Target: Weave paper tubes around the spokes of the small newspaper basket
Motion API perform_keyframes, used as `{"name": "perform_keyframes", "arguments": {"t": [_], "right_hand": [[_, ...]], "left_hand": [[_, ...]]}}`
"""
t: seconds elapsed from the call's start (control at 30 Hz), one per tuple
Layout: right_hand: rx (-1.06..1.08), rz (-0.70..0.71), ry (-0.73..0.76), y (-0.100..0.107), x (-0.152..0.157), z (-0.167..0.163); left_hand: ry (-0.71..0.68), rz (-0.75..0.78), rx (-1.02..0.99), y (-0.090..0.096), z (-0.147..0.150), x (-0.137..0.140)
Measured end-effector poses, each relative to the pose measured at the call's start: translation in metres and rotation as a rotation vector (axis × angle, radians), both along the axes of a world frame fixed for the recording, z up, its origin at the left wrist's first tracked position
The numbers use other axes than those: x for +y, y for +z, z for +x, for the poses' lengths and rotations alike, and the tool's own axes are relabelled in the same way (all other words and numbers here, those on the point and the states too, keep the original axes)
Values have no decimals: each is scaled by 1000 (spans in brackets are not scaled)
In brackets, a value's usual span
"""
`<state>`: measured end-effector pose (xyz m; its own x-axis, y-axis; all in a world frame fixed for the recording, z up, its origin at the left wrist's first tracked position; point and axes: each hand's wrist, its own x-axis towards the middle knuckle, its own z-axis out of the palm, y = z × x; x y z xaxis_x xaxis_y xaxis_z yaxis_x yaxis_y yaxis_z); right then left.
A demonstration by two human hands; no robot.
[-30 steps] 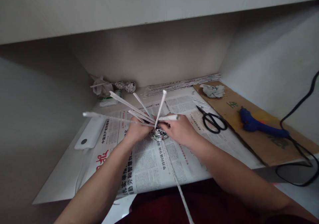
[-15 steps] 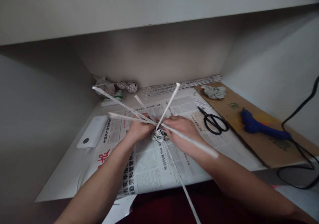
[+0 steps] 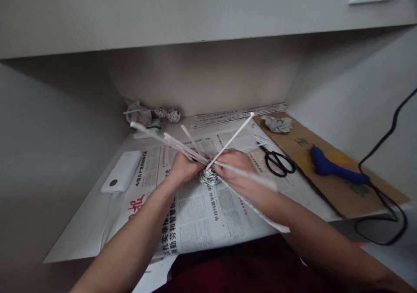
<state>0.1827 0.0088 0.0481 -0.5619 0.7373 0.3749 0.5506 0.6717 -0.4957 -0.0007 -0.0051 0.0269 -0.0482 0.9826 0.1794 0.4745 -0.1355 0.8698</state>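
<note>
Between my two hands is a small round woven piece of rolled newspaper [image 3: 209,178], held just above the newspaper sheet. Several paper tubes [image 3: 230,141] stick out of it in different directions. My left hand [image 3: 186,167] is closed on its left side, with the fingertips partly hidden behind the tubes. On the right side, my right hand [image 3: 236,166] has its fingers curled around the weave and a tube. One long tube [image 3: 260,212] slants from the weave down to the right, over my right forearm.
Newspaper [image 3: 192,223] covers the desk. To the right are black scissors [image 3: 280,162], cardboard [image 3: 329,188], a blue glue gun [image 3: 339,170] and crumpled paper [image 3: 276,124]. A white power bank [image 3: 122,171] lies left; paper tubes [image 3: 241,114] and a woven gourd shape [image 3: 167,114] lie behind.
The long tube that hung toward my lap has swung right, over my right forearm. The tubes at the left and top have shifted right as the woven piece turned slightly.
</note>
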Motion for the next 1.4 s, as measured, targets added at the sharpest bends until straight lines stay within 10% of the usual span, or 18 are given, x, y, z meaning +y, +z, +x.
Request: {"name": "perform_keyframes", "arguments": {"t": [0.6, 1.4], "right_hand": [[-51, 145, -126, -20, 10, -7], [369, -228, -121, -40, 22, -9]], "left_hand": [[27, -15, 1, 0, 4, 0], [-10, 26, -139, -6, 8, 0]]}}
